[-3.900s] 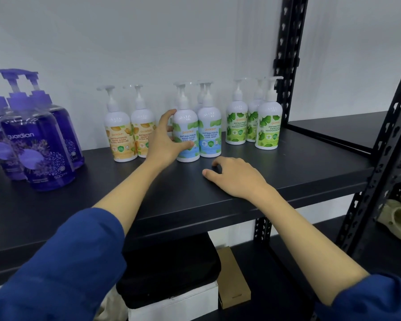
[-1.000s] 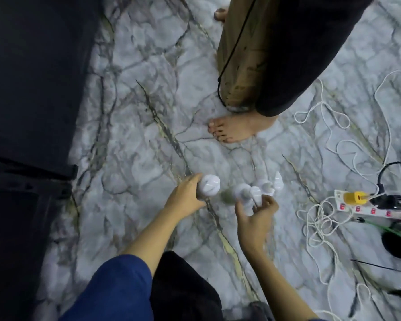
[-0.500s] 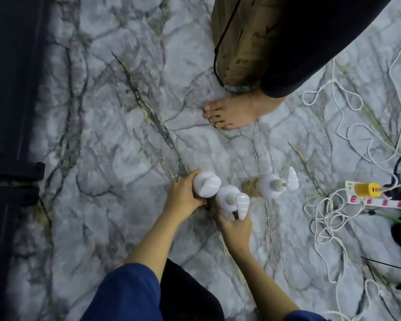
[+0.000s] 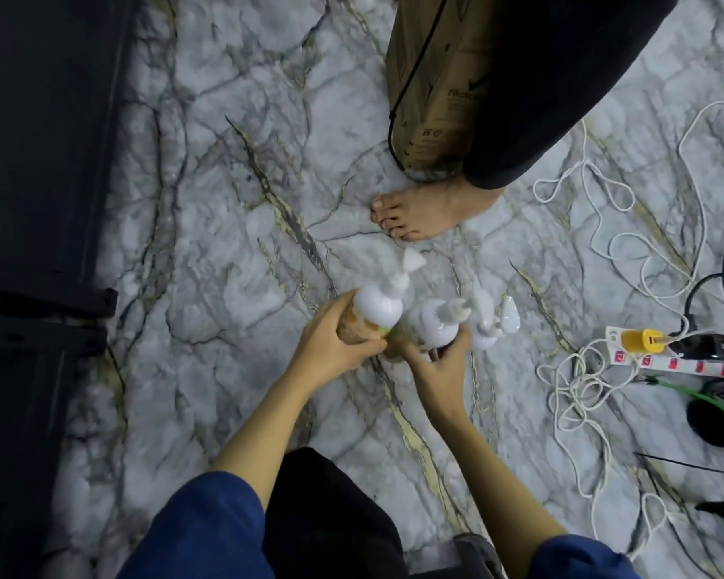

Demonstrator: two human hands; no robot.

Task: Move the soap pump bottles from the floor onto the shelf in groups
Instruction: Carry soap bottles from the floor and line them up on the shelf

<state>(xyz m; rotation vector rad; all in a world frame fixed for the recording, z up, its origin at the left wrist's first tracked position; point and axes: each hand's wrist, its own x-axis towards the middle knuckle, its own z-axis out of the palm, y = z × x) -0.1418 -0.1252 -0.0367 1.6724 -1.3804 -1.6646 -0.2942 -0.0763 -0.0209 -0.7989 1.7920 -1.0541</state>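
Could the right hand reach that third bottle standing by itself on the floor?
Probably not yet: the right hand already grips a bottle. The lone bottle stands just beside it, nothing between.

3 soap pump bottles are standing close together on the floor [image 4: 226,252]. The left bottle [image 4: 377,308] is sitting in the left hand [image 4: 331,346], the middle bottle [image 4: 437,328] just beside it in the right hand [image 4: 439,365], and the third bottle [image 4: 487,328] to their right. A bare foot [image 4: 419,211] is standing behind them, a power strip [image 4: 669,355] is lying further right, and shelving [image 4: 38,160] is running along the left.
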